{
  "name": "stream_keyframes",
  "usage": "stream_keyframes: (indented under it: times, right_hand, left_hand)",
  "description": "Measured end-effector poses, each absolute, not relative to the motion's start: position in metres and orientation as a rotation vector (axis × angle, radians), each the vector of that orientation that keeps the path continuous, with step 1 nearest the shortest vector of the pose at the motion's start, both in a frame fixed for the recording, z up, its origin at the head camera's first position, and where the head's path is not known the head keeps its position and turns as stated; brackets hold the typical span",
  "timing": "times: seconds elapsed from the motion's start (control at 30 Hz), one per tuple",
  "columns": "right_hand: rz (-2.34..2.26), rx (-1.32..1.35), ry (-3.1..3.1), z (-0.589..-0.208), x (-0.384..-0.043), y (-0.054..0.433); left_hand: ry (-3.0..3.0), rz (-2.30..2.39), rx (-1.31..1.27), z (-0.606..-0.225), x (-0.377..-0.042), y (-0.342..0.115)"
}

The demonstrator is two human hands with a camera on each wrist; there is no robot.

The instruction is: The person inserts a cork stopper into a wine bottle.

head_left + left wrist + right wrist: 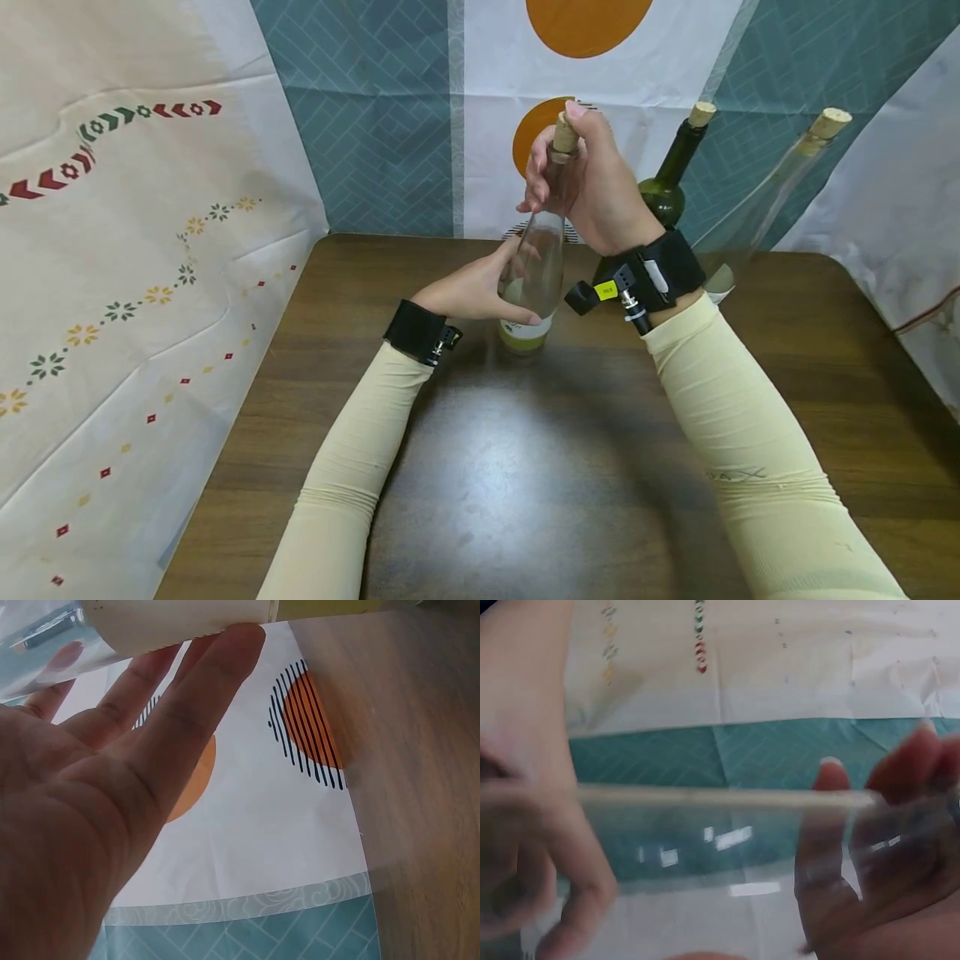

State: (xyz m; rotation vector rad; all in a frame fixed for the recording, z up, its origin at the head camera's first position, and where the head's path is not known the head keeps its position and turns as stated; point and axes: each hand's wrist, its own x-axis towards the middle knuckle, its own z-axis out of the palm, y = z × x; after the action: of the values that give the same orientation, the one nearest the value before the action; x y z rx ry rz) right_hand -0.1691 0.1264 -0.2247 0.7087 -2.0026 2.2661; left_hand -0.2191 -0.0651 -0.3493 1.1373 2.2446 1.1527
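A clear glass bottle (pixel 550 279) with a cork (pixel 565 137) in its mouth stands slightly tilted over the table. Low on the bottle, my left hand (pixel 472 287) grips the body, thumb in front and fingers behind. My right hand (pixel 603 187) holds the neck, its thumb up against the cork. Part of the pale label (pixel 187 622) shows above the left fingers in the left wrist view. Through the clear glass (pixel 682 855) in the right wrist view, fingers are visible behind the bottle.
A green corked bottle (pixel 663 196) stands behind my right wrist, partly hidden. To its right is another clear corked bottle (pixel 757 208). The brown wooden table (pixel 480 467) meets a patterned cloth (pixel 382 125) at its back edge.
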Motion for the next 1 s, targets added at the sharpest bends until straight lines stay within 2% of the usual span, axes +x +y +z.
stream_keyframes:
  times: [0.4, 0.77, 1.0]
  right_hand:
    - [2.140, 0.642, -1.821, -0.227, -0.167, 0.113]
    - [1.846, 0.650, -1.801, -0.272, -0.169, 0.105]
    - [1.649, 0.644, -1.976, -0.302, -0.156, 0.112]
  left_hand:
    - [2.240, 1.155, 1.176, -0.343, -0.220, -0.058]
    - [2.195, 1.207, 1.143, -0.351, -0.219, -0.063]
    - [2.141, 1.239, 1.117, -0.352, -0.219, -0.064]
